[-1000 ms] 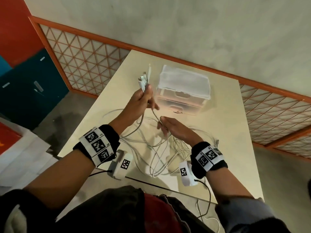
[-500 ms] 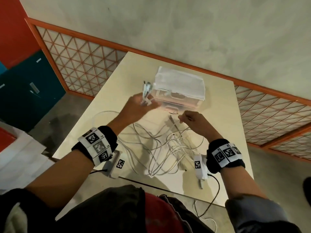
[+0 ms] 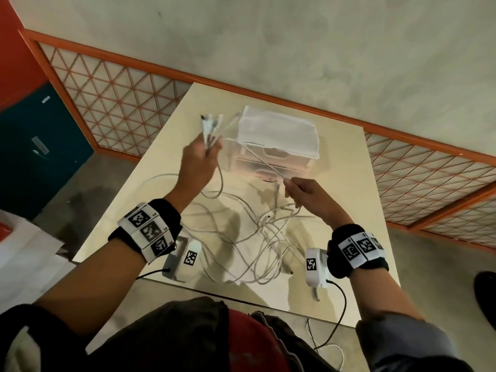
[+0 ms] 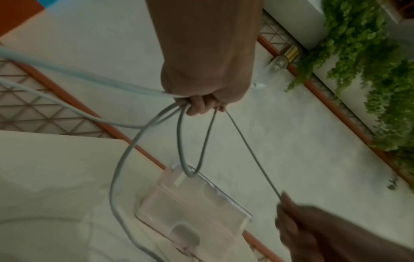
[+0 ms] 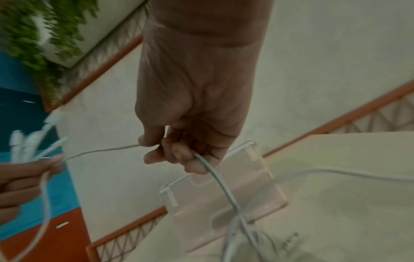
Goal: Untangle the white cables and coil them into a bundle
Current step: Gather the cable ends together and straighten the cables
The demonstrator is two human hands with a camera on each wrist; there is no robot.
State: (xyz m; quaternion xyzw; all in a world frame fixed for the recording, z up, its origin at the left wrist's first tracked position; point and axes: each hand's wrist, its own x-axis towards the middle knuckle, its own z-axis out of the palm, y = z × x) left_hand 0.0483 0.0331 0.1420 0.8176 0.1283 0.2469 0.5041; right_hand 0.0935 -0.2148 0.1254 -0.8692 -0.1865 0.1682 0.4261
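A tangle of white cables (image 3: 249, 237) lies on the cream table (image 3: 349, 162) between my arms. My left hand (image 3: 200, 159) is raised over the table's left side and grips several cable ends, whose plugs (image 3: 210, 124) stick up from the fist. In the left wrist view the cables (image 4: 179, 141) hang in loops from that fist (image 4: 201, 102). My right hand (image 3: 303, 191) pinches one cable (image 3: 257, 157) that runs taut from the left hand. The right wrist view shows this cable (image 5: 215, 177) passing through the curled fingers (image 5: 179, 152).
A translucent plastic box (image 3: 277, 146) with a white lid stands on the table behind the hands. Orange lattice railings (image 3: 112, 95) run along the floor on both sides. A teal cabinet (image 3: 40, 146) stands at the left. White sheets (image 3: 24, 253) lie at lower left.
My left hand rose up and left with the cable ends. My right hand moved right and away from it, drawing one cable taut between the two hands.
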